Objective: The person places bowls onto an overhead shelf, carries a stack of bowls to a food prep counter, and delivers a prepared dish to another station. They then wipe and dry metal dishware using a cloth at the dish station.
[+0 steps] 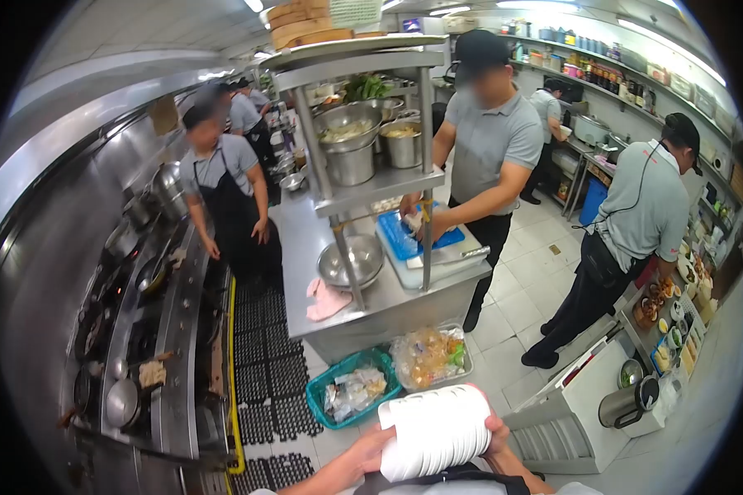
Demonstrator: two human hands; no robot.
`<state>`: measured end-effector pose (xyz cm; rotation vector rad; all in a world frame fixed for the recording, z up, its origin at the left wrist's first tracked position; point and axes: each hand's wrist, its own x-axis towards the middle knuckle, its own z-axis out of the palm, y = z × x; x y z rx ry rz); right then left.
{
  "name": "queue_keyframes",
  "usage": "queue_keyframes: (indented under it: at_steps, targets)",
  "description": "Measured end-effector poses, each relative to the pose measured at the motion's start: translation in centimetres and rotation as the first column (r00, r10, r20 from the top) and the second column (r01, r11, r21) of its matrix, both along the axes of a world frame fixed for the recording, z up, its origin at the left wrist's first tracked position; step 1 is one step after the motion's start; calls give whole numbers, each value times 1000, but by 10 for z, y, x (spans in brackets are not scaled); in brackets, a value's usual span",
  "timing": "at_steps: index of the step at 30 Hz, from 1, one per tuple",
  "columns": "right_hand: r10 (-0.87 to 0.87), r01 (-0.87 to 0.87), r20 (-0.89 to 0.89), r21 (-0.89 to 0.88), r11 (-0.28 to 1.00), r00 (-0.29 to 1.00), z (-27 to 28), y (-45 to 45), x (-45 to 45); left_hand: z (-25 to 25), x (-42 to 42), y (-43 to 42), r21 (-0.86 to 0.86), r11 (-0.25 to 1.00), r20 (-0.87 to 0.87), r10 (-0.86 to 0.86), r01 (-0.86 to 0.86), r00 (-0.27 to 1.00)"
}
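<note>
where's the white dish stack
The stack is bottom centre in the head view, held between left hand and right hand, lower right of the teal basket.

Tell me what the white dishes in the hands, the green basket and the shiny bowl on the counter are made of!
White dishes: smooth and white, perhaps ceramic or hard plastic; the look can't settle it.
Green basket: probably plastic, from its even colour all over.
Shiny bowl: metal, likely steel, with silvery grey reflections.
</note>
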<state>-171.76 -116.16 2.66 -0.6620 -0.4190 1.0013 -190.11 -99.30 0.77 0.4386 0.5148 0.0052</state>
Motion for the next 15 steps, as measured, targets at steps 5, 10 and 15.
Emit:
queue_keyframes:
  at_steps: [5, 10, 15]
  targets:
    - [-143, 143, 1, -4, 990, 990, -24, 13, 14, -24, 41, 28, 28, 997, -15, -65, 65, 998]
    - [-202, 193, -81, -105, 975, 976, -34, -10, 26, 12, 81, 35, 28, 984, -105, -172, 176, 979]
    - [-328, 330, -137, -5, 944, 935, -35, 1, 62, 31, 126, 37, 60, 973, -121, -214, 222, 969]
